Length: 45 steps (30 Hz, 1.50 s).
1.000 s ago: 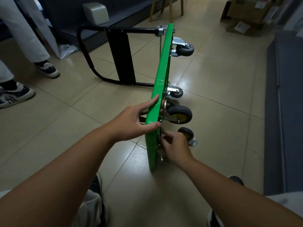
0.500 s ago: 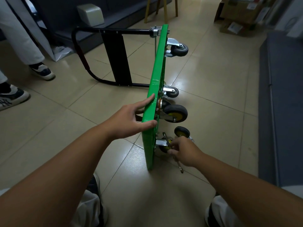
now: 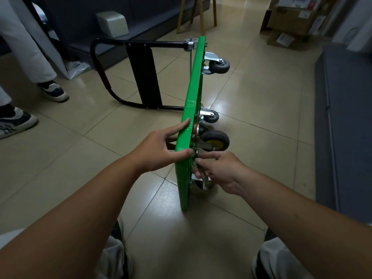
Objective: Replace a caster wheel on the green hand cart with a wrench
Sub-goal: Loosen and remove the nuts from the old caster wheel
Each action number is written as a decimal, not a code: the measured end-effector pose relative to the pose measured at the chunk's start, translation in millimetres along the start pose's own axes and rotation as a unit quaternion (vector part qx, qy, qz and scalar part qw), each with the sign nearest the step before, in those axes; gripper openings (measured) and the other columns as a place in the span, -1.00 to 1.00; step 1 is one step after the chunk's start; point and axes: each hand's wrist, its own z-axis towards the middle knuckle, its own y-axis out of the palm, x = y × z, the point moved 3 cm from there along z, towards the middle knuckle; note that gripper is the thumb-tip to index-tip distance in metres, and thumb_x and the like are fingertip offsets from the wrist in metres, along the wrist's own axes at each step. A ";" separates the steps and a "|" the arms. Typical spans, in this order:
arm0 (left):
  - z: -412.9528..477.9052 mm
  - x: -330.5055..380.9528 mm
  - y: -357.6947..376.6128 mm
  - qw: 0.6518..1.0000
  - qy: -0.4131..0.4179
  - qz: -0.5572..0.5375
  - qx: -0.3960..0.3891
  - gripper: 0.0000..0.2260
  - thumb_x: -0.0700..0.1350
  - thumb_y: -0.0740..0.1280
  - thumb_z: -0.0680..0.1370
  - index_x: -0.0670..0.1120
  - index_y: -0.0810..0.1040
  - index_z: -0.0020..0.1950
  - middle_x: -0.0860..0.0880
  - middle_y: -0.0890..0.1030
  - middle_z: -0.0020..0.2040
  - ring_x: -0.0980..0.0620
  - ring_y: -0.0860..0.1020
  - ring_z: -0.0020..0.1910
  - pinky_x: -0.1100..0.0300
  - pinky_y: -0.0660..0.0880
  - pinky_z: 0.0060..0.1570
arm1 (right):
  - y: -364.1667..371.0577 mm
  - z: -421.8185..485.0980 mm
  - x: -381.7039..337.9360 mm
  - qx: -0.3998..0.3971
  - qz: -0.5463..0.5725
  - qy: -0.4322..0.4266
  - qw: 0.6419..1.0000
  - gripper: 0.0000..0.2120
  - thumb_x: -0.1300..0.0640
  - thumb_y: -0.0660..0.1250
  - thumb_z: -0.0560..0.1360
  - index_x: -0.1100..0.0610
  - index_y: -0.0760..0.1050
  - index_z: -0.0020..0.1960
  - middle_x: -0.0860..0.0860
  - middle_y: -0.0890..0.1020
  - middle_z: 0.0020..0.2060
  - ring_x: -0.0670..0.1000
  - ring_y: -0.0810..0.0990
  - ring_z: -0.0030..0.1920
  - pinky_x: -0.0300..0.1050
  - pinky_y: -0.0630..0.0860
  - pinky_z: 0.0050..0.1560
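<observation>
— Down at the near lower corner, what is the right hand [image 3: 219, 172] doing?
— Its fingers [image 3: 201, 160] are curled in against the underside of the green hand cart [image 3: 193, 101], just above the lower caster [image 3: 203, 183]. Whether they pinch a wrench or a bolt I cannot tell, because the hand hides it.
— And the left hand [image 3: 161, 150]?
— It is clamped over the deck's upper edge, steadying it. The cart stands on its side on the floor [image 3: 261, 117], with its black handle [image 3: 145, 44] out to the left and its wheels facing right. A yellow-hubbed caster [image 3: 215, 139] sits just above the right hand.
— Which step is this?
— Work on the lower caster's mounting fasteners, I judge, though loosening or tightening I can't say. The next move calls for a tool seated squarely on the nut while the left hand braces the deck against tipping.
</observation>
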 end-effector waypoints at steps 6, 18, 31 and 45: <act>0.7 2.9 -0.1 1.000 0.007 0.007 0.004 -0.25 -0.02 0.52 0.49 0.27 0.24 0.58 0.01 0.44 0.49 0.43 0.46 0.09 0.32 0.61 -0.02 | 5.9 11.1 -4.8 -0.003 0.022 -0.006 1.000 -0.77 0.26 0.41 0.56 0.24 0.57 0.20 0.20 0.69 -0.19 0.04 0.62 -0.26 -0.11 0.62 -0.13; -4.0 3.5 -1.6 0.999 -0.019 -0.029 -0.016 -0.24 -0.01 0.51 0.50 0.26 0.21 0.60 -0.05 0.46 0.49 0.07 0.56 0.33 0.09 0.63 0.16 | 14.4 24.0 7.1 0.019 -0.055 -0.075 0.996 -0.86 0.20 0.41 0.56 0.11 0.65 0.11 0.06 0.71 -0.16 -0.13 0.57 -0.45 -0.22 0.57 -0.27; -1.0 5.1 -2.5 0.998 -0.038 -0.050 -0.023 -0.18 0.08 0.52 0.38 0.25 0.26 0.59 -0.03 0.50 0.46 0.12 0.60 0.26 0.08 0.65 0.12 | 9.0 63.9 71.4 0.116 -0.255 -0.252 0.926 -0.58 0.08 0.36 0.59 -0.22 0.45 0.39 -0.11 0.69 0.12 -0.08 0.65 0.06 0.03 0.64 0.10; -3.5 6.3 -0.3 0.997 -0.031 -0.067 -0.025 -0.21 0.06 0.52 0.41 0.27 0.26 0.58 -0.07 0.47 0.48 0.12 0.61 0.21 0.15 0.66 0.04 | -11.5 24.5 39.0 0.047 -0.031 -0.107 0.993 -0.78 0.32 0.44 0.51 0.18 0.63 0.15 0.05 0.72 -0.30 0.02 0.68 -0.34 -0.18 0.62 -0.28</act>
